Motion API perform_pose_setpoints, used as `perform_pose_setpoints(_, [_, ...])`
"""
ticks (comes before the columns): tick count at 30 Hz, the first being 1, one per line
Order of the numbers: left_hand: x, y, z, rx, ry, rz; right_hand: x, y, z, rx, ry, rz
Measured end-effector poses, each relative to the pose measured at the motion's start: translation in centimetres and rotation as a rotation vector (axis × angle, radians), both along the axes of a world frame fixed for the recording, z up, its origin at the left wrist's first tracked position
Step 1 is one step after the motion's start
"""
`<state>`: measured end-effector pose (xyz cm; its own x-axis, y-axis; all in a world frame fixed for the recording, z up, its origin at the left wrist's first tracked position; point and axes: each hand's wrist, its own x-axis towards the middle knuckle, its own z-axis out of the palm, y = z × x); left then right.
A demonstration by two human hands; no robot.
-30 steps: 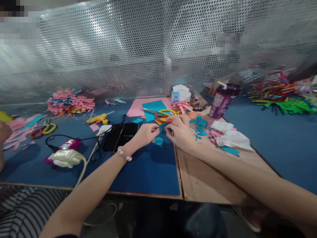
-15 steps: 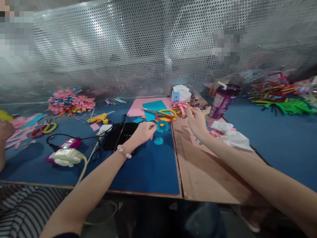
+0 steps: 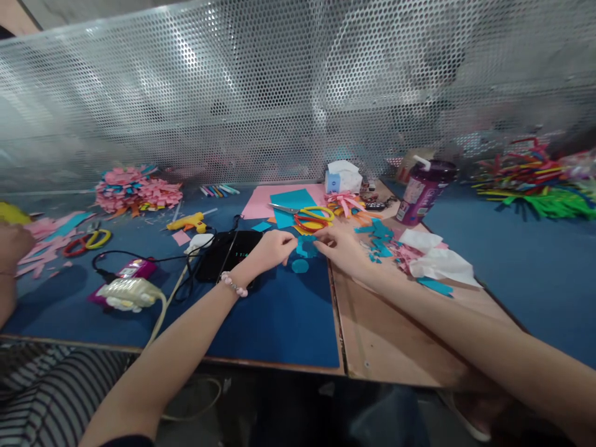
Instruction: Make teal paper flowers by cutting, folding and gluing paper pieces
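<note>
My left hand (image 3: 275,249), with a bead bracelet at the wrist, pinches the left edge of a small blue paper flower (image 3: 305,246). From the other side my right hand (image 3: 339,248) has its thumb and fingers closed at the flower's right edge. Part of the flower is hidden by the fingers. Just below it a round blue paper disc (image 3: 300,266) lies on the blue table. Scissors with yellow and red handles (image 3: 314,217) rest beyond the hands on blue paper (image 3: 292,202) and pink paper (image 3: 256,202).
Blue scraps (image 3: 379,236) and crumpled tissue (image 3: 442,264) lie right, before a purple cup (image 3: 424,192). Left are a black phone (image 3: 218,264), power strip (image 3: 128,292), yellow glue gun (image 3: 189,222) and pink paper pile (image 3: 135,189). A co-worker's hand (image 3: 16,248) is far left.
My right hand has moved left and down, from beside the pink and orange paper strips to the blue flower. The flower's yellow centre no longer shows. My left hand has stayed nearly still.
</note>
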<state>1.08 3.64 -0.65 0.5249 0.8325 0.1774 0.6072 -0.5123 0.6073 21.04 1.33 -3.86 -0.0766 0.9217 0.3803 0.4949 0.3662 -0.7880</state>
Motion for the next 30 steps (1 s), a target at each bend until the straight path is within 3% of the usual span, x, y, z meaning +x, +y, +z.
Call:
perform_pose_setpoints(5, [-0.3,0.8,0.0,-0.013,0.053,0.001,-0.5,0.2,0.0,0.042,0.016,-0.023])
perform_pose_setpoints(7, [-1.0,1.8,0.7,-0.009,0.113,0.08,-0.7,0.5,-0.2,0.038,0.052,-0.06])
perform_pose_setpoints(9, [-2.4,3.5,1.6,0.014,0.246,0.305,-0.8,0.9,-0.4,0.02,0.095,-0.1])
perform_pose_setpoints(13, [-7.6,7.7,3.3,0.09,0.395,0.615,-0.7,1.8,-0.9,-0.027,0.114,-0.126])
perform_pose_setpoints(17, [-13.3,10.4,3.0,0.111,0.575,0.901,-0.5,2.3,-1.3,-0.097,0.073,-0.108])
perform_pose_setpoints(21, [-16.4,11.5,1.6,0.016,0.654,1.009,-0.6,2.5,-1.6,-0.108,0.061,-0.112])
perform_pose_setpoints(26, [-16.8,12.4,0.7,0.001,0.62,1.054,-1.0,2.3,-1.3,-0.099,0.056,-0.091])
perform_pose_setpoints(30, [-17.2,12.2,1.0,0.015,0.518,1.107,-1.2,1.7,-0.4,0.024,-0.026,-0.079])
